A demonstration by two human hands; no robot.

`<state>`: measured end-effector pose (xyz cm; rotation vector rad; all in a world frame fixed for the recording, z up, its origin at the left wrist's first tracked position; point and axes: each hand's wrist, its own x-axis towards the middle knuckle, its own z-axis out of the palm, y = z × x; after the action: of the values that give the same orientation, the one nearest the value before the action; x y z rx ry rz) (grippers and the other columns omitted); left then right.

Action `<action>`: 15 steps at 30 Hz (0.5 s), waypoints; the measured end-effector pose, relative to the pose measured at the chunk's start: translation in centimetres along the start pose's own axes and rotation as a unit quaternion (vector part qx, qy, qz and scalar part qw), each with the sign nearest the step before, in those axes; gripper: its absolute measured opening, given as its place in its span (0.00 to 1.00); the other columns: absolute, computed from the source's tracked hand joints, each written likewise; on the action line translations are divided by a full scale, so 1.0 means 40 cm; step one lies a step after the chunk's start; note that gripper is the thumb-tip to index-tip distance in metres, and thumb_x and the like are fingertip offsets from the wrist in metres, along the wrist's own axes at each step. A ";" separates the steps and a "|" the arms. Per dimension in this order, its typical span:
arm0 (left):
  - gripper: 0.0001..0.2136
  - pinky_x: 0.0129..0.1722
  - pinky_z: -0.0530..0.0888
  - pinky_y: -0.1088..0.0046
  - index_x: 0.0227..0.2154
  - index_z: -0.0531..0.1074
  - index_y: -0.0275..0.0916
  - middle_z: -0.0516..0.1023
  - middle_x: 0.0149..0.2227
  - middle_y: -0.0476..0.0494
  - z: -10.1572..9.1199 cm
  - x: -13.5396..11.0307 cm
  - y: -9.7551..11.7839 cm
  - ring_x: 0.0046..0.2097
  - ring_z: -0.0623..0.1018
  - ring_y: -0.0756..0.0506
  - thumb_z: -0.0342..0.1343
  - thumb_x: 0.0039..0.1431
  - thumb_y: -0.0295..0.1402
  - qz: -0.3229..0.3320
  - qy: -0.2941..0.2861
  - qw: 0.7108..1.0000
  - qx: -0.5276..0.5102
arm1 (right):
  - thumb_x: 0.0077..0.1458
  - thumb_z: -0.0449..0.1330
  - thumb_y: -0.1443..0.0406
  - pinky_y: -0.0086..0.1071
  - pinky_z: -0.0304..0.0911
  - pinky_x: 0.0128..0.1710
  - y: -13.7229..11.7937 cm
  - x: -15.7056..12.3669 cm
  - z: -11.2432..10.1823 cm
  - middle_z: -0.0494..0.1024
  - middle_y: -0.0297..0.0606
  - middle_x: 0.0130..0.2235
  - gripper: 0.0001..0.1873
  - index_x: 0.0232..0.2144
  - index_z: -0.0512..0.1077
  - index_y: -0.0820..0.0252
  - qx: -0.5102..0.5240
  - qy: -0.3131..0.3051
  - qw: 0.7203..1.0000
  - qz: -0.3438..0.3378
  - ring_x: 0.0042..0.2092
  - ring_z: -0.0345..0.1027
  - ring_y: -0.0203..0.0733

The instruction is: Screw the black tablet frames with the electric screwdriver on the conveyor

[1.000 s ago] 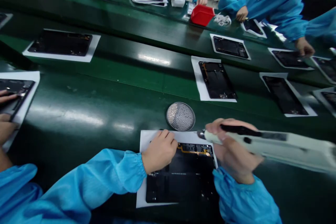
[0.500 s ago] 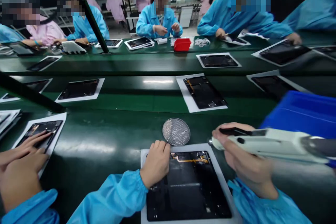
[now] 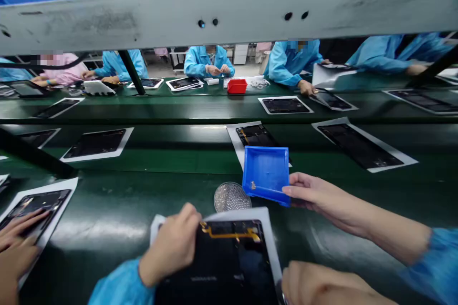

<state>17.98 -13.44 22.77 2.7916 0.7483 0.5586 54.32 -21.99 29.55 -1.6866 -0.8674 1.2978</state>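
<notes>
A black tablet panel (image 3: 229, 262) with an orange flex cable lies on a white sheet (image 3: 265, 228) in front of me. My left hand (image 3: 175, 243) is closed over the panel's upper left edge, its fingertips partly hidden. Low on the right side, my right hand (image 3: 318, 283) is curled beside the panel's edge; a bit of shiny metal shows at its fingers, but what it grips is hidden. Just beyond the sheet sits a round dimpled dish (image 3: 232, 198) with tiny pieces. Another person's hand (image 3: 311, 193) holds a blue tray (image 3: 266, 171) tilted by the dish, small bits inside.
At the left, a neighbour's hands (image 3: 21, 243) work on another panel (image 3: 39, 202). More panels on white sheets lie across the green bench (image 3: 179, 152). A grey beam (image 3: 171, 19) crosses overhead. Co-workers in blue sit opposite, near a red bin (image 3: 236, 86).
The pale power screwdriver in my right hand is out of sight, and that hand is lower. Another person's hand has brought a blue tray in beside the dish. My view has tipped up.
</notes>
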 end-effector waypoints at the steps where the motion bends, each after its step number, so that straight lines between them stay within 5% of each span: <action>1: 0.10 0.31 0.72 0.70 0.39 0.65 0.43 0.70 0.37 0.43 -0.044 0.019 -0.047 0.33 0.73 0.45 0.43 0.61 0.22 -0.007 0.003 1.000 -0.004 | 0.45 0.73 0.53 0.39 0.70 0.42 -0.002 0.014 -0.007 0.80 0.41 0.37 0.22 0.35 0.70 0.59 -0.010 -0.017 1.000 0.023 0.40 0.74 0.44; 5: 0.09 0.42 0.73 0.68 0.34 0.67 0.41 0.71 0.36 0.43 -0.183 0.117 -0.288 0.39 0.74 0.44 0.42 0.68 0.31 -0.049 0.032 0.998 0.005 | 0.45 0.72 0.54 0.37 0.65 0.45 0.006 0.040 0.022 0.78 0.37 0.37 0.24 0.36 0.65 0.57 -0.038 -0.039 0.998 -0.001 0.40 0.72 0.42; 8: 0.11 0.41 0.73 0.68 0.32 0.68 0.40 0.71 0.35 0.42 -0.228 0.198 -0.478 0.38 0.74 0.43 0.44 0.65 0.37 -0.121 0.045 0.990 0.061 | 0.44 0.72 0.54 0.37 0.65 0.44 0.021 0.054 0.046 0.76 0.36 0.37 0.25 0.35 0.63 0.57 -0.042 -0.046 0.998 -0.018 0.41 0.71 0.42; 11: 0.09 0.45 0.73 0.65 0.32 0.69 0.38 0.73 0.36 0.40 -0.222 0.283 -0.622 0.40 0.75 0.41 0.45 0.61 0.34 -0.158 0.036 0.983 0.091 | 0.44 0.71 0.54 0.37 0.66 0.42 0.036 0.068 0.053 0.75 0.37 0.40 0.25 0.35 0.61 0.56 -0.075 -0.046 0.995 -0.042 0.41 0.70 0.43; 15: 0.08 0.48 0.73 0.63 0.33 0.72 0.36 0.75 0.40 0.39 -0.163 0.403 -0.725 0.43 0.76 0.41 0.50 0.62 0.32 -0.171 -0.013 0.979 0.109 | 0.45 0.71 0.55 0.41 0.68 0.43 0.051 0.064 0.054 0.75 0.40 0.47 0.24 0.35 0.61 0.55 -0.199 -0.037 0.975 -0.090 0.43 0.71 0.46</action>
<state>15.47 20.15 25.44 2.7570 1.3230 0.3955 52.89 -20.18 26.40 -1.8165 -1.3647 1.1197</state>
